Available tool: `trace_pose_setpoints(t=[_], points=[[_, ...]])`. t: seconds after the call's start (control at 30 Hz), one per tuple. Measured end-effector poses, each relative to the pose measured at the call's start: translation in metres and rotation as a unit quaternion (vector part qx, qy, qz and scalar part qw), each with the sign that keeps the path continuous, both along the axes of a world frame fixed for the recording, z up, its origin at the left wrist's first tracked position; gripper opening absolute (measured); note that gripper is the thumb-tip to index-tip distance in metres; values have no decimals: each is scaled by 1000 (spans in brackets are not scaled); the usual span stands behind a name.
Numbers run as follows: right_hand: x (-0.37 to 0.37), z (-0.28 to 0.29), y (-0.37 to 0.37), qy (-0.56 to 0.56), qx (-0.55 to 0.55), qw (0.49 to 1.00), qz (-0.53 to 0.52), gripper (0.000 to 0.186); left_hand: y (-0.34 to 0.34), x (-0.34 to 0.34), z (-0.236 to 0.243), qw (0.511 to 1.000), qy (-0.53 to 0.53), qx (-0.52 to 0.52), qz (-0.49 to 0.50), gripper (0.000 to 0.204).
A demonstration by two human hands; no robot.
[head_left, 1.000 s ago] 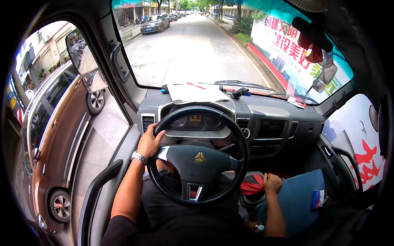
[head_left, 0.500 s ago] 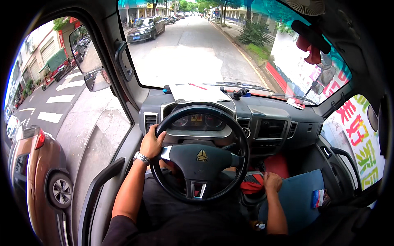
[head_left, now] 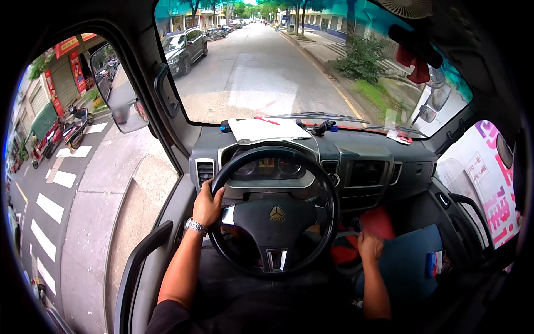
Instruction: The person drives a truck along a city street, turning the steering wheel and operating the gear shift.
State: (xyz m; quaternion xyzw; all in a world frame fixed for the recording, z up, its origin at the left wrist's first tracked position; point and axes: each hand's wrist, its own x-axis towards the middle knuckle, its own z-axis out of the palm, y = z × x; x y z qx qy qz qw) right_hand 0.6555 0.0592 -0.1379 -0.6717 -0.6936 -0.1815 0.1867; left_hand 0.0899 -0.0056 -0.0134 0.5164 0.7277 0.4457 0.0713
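Note:
My left hand is wrapped around the left side of the black steering wheel, with a metal-band watch on that wrist. Low on the right, beside the seat, my right hand is closed in a fist. Whatever sits inside its fingers is hidden. A red and black cover lies just left of that hand. Behind the wheel the instrument panel is lit. White papers and a red pen rest on the dashboard above it.
Through the windshield, a dark car stands on the left of the road. Bushes line the right kerb. A large white printed panel fills the right side window. A blue seat holds a small blue-and-white packet.
The truck has rolled forward: the brown car at the left window is gone from view, and the dark car ahead appears further left. Both hands keep their places.

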Motion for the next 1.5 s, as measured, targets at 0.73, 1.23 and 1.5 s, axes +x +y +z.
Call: trace_pose_setpoints(t=[0.73,1.23,1.5], points=[[10,-9,5,-6,5,1000,17,32,-37,21,-28,996,-66,7,61,54],[3,4,3,-19,-44,998,-43,32,-41,28,-34,992,-111,-9,62,57],[15,-9,10,-12,0,1000,-4,32,-35,25,-22,997,-43,13,67,54]])
